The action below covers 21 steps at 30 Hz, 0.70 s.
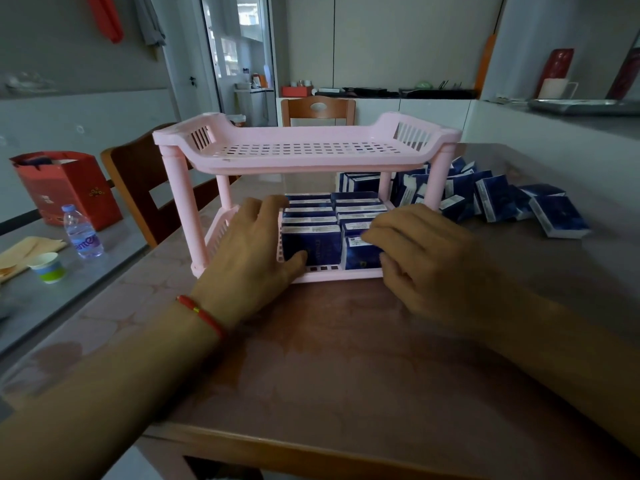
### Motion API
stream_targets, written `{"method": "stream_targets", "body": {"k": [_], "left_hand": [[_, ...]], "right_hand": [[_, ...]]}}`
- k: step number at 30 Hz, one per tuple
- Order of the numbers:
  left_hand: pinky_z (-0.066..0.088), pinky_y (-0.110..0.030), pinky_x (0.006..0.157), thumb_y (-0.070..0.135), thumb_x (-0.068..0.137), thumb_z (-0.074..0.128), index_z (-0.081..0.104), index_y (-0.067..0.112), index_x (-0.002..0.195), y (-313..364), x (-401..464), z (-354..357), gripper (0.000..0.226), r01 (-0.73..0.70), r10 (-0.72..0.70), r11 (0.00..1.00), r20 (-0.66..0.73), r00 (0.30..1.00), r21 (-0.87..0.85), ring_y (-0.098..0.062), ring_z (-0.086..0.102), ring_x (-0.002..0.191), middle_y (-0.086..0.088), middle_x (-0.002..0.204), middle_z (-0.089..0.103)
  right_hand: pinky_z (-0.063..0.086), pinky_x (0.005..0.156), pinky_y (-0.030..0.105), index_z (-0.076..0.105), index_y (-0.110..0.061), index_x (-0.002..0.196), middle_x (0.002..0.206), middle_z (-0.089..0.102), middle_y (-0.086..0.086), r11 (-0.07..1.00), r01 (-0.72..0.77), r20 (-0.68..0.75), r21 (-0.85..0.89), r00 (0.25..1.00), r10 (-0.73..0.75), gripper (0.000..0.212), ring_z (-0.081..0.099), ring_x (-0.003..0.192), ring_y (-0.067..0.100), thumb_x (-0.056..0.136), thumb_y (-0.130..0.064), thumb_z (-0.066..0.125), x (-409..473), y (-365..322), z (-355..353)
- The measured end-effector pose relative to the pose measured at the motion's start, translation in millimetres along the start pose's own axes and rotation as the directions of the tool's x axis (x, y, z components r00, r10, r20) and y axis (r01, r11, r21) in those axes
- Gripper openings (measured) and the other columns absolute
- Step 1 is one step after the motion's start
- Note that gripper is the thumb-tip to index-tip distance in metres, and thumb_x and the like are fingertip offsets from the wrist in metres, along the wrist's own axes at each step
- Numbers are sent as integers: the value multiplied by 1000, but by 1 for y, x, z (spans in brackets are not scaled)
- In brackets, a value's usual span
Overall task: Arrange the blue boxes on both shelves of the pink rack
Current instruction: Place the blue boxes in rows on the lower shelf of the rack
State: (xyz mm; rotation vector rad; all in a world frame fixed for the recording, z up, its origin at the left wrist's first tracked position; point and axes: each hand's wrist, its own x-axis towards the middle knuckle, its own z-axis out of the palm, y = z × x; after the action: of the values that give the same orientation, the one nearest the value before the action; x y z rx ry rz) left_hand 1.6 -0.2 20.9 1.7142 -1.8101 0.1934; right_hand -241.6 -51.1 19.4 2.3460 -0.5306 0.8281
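Dim indoor scene, daylight from the far doorway (239, 46), soft shadows, wide-angle bending at edges, slight blur, muted colour

A brown table (329, 358) with a wooden near edge carries a pink rack (304, 150), which stands at its middle. The rack's lower shelf (332, 273) holds blue boxes (311, 244) standing upright in two rows running from near to far, packed touching one another. The upper shelf (308, 148), a slotted tray, has nothing on it. On the table to the right of the rack, and partly behind it, lies a loose pile of boxes (491, 199), some upright, some tilted or flat, the nearest one (559, 216) lying a little apart at the right.
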Motion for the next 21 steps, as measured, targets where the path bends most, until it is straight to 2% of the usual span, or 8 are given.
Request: {"method": "stream_targets", "body": {"k": [3,6,8,10,13,15,17,21], "left_hand": [[42,-32,95,24,86,69,51,11,134,10,-7,-13,52,-161,179,980,-160,971,118,-29,52,117,-13,128,55],[48,-39,84,13,85,61,62,7,113,33,-15,-25,28,-345,363,932,-275,890,112,-29,57,99,-11,110,63],[49,-44,73,10,83,58,66,7,100,51,-23,-24,19,-441,450,892,-273,850,99,-28,58,86,-8,96,65],[49,-44,71,9,81,57,66,8,97,66,-27,-18,19,-507,500,862,-208,840,25,-28,57,82,-6,91,63],[50,-43,75,13,77,56,66,10,100,83,-25,-5,25,-577,574,816,-57,817,-41,-29,59,88,-5,98,63],[52,-44,77,16,77,54,66,11,103,93,-21,3,30,-579,581,812,10,814,-69,-29,60,91,-5,101,63],[52,-44,78,16,77,53,65,13,105,102,-18,10,31,-576,581,812,37,813,-96,-28,59,93,-4,104,61],[52,-42,84,12,80,55,63,14,107,121,-13,24,29,-559,570,810,13,822,-176,-27,58,96,-3,106,58]], "right_hand": [[54,81,34,68,-1,84,83,69,15,996,-12,-155,85,988,25,13,65,78,25,90,-9,59,-6,11,-21],[40,69,13,64,-2,75,70,63,12,934,-301,-209,192,917,339,20,52,64,15,90,-11,54,-20,39,-30],[49,66,24,65,-9,82,77,65,9,804,-555,-149,214,794,589,12,58,68,20,89,-11,55,-32,66,-24],[54,82,37,65,-20,101,100,69,6,673,-724,41,148,685,728,15,64,89,23,89,-12,59,-43,90,-11],[36,109,44,50,-24,139,142,53,5,756,-655,343,0,710,615,52,47,131,24,89,-15,63,-47,101,14],[30,113,47,41,-24,146,150,45,4,802,-598,407,-22,727,553,63,39,138,25,88,-22,66,-42,101,26],[35,107,47,47,-24,141,140,50,6,828,-557,352,-60,764,540,59,44,131,27,86,-25,70,-44,105,31],[40,92,43,65,-27,112,114,59,0,872,-469,282,-139,825,489,30,53,109,24,83,-30,72,-52,116,19]]}}
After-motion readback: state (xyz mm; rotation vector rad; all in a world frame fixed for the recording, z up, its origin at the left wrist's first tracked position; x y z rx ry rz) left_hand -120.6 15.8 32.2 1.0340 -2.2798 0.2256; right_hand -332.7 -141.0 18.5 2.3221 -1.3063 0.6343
